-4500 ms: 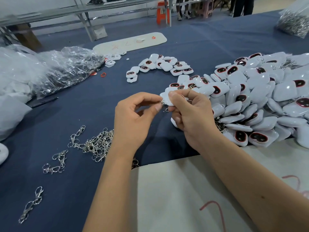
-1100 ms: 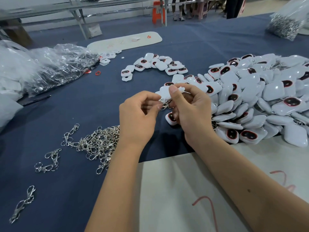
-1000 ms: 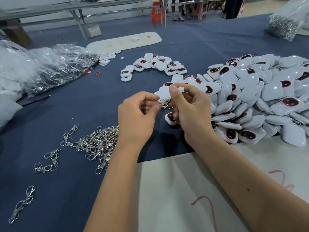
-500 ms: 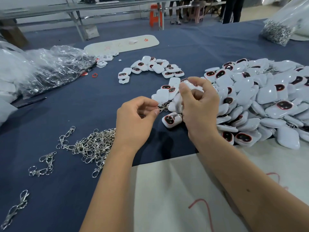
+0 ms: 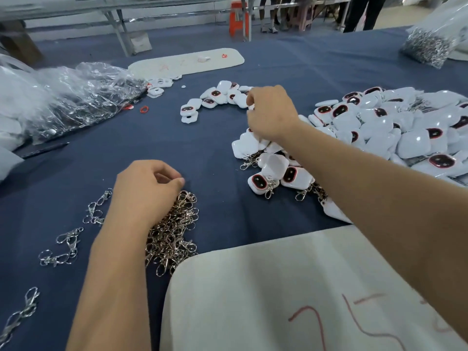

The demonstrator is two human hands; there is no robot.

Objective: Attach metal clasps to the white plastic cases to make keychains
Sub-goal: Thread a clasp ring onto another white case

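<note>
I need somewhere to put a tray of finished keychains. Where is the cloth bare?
Bare cloth lies between the plastic bags, the clasp pile and the small case cluster. The right side is crowded by the big case heap.

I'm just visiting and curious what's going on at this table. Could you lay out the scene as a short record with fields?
Left hand: fingers curled, over the pile of metal clasps; grasp not clear
Right hand: reaching into the small group of white cases; grasp not clear
Finished keychains: cases with clasps attached, lying between the hands
Big heap of white cases: at the right
Loose clasps: scattered at the left
Surface: blue cloth
</note>
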